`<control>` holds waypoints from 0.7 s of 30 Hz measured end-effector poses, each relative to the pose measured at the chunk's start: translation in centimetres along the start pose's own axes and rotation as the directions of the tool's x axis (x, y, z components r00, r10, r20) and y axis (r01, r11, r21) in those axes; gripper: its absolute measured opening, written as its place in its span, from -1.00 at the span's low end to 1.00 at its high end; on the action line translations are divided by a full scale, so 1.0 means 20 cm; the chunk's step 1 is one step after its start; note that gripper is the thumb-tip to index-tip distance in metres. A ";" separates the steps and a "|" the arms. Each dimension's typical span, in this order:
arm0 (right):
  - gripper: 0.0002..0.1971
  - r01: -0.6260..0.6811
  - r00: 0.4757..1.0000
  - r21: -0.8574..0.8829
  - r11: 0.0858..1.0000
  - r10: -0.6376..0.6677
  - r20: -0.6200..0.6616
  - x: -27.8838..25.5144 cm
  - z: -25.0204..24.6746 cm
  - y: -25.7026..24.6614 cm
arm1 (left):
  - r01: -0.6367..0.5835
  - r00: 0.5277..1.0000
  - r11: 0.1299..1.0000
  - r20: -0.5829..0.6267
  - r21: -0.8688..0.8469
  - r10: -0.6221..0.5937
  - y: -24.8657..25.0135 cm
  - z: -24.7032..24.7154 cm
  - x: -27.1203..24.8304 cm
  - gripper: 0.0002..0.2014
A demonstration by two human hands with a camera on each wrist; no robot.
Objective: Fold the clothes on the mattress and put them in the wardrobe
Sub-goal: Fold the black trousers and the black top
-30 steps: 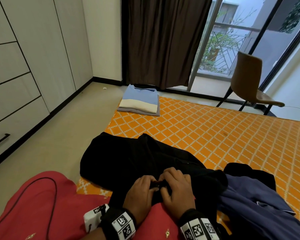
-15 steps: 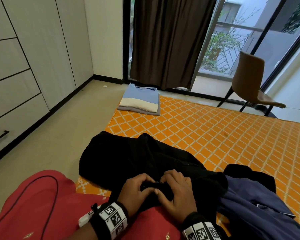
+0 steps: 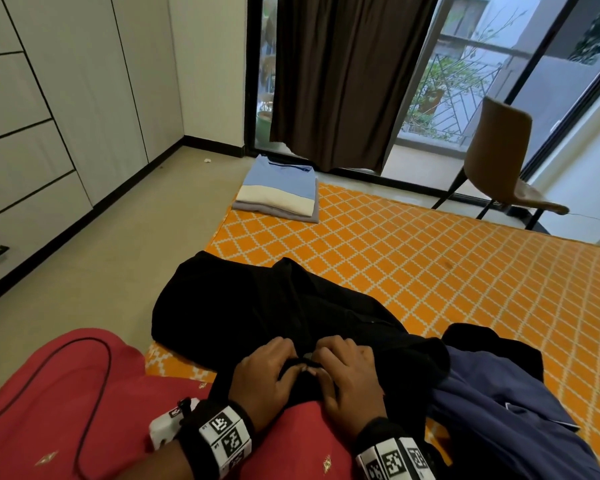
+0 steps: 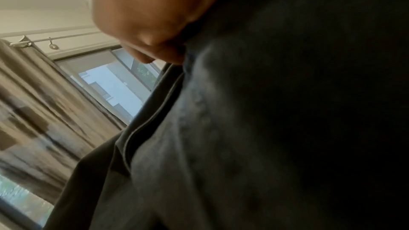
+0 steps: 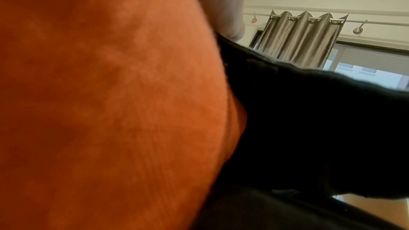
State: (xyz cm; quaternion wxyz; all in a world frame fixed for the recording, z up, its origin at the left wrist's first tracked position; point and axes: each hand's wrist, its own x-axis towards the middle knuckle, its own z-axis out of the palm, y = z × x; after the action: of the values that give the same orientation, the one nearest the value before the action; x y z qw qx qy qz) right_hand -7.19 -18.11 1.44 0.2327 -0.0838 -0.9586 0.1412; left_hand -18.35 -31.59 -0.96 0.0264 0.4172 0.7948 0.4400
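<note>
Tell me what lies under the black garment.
The black garment lies on the orange mattress, its near edge over the red-clad lap, its right end on the navy garment. Anything beneath it is covered.

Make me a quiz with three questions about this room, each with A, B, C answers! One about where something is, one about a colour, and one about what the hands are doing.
1. Where is the stack of folded clothes?
A. On the chair
B. On the far corner of the mattress, near the curtain
C. In a wardrobe drawer

2. What colour is the mattress cover?
A. Orange with a white lattice
B. Plain green
C. Blue stripes

3. What are the left hand and right hand doing?
A. Resting flat on the floor
B. Holding the chair
C. Both gripping the black garment close together

Answers:
1 B: the stack lies at the mattress corner below the brown curtain.
2 A: orange fabric with white diamond lines shows all across it.
3 C: the fingers of both hands curl into the black cloth, nearly touching.
</note>
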 end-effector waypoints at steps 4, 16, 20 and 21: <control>-0.88 -0.005 1.000 -0.005 1.000 0.005 -0.029 -0.01 0.00 -0.01 | -0.065 0.995 0.995 0.068 -0.075 0.070 0.01 -0.05 0.02 -0.84; -0.88 -0.047 0.998 0.050 0.998 0.049 -0.029 -0.01 0.00 0.00 | -0.212 0.977 0.932 0.103 0.295 0.189 0.08 0.00 0.08 -0.83; -0.92 -0.170 0.983 0.191 0.967 0.180 -0.036 -0.01 0.00 -0.01 | -0.071 0.997 0.972 -0.020 0.225 0.078 0.07 0.04 0.02 -0.79; -0.89 -0.175 0.982 0.181 0.968 0.184 -0.035 -0.01 0.00 0.00 | -0.045 0.998 0.979 -0.023 0.199 0.051 0.06 0.04 0.00 -0.80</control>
State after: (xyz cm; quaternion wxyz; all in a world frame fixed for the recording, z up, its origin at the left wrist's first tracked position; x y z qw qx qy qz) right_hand -7.01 -18.16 1.25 0.2502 -0.1526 -0.9244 0.2441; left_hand -17.25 -30.63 -0.51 -0.0372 0.4305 0.8247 0.3649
